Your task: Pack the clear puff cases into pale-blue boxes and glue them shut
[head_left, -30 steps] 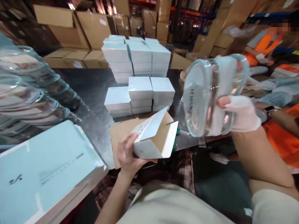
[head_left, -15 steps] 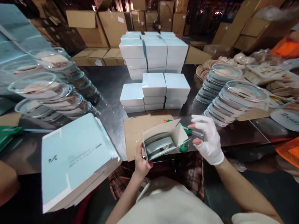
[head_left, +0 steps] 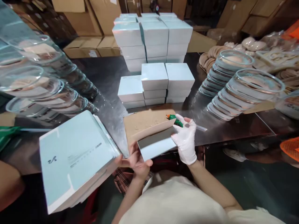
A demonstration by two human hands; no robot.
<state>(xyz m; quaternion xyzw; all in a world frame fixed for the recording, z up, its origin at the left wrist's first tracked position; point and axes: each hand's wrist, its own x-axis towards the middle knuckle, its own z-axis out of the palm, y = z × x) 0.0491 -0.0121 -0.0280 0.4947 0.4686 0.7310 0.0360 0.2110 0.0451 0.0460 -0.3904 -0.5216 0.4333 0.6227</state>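
Observation:
A small light-blue box (head_left: 159, 148) tilts in front of me at the table's near edge, its long opening turned up. The thumb and fingers of my bare left hand (head_left: 137, 160) grip the box's left end. On the right end, the white-gloved fingers of my right hand (head_left: 187, 141) close around the flap side. Inside, the box looks dark, and what lies in it cannot be made out. Just behind the right hand is a green glue gun (head_left: 178, 122) with an orange tip, partly covered by the glove. A brown cardboard sheet (head_left: 144, 119) lies under and behind the box.
A stack of flat light-blue cartons (head_left: 77, 155) stands at my left. White closed boxes (head_left: 154, 74) are piled ahead. Clear round containers (head_left: 243, 90) rise in leaning stacks on the right, and similar containers (head_left: 35, 81) on the left. Another person's orange garment (head_left: 291, 151) shows far right.
My right hand has moved left from beside the box onto its right end. The box has turned so its blue side shows; the round items seen inside are now out of sight.

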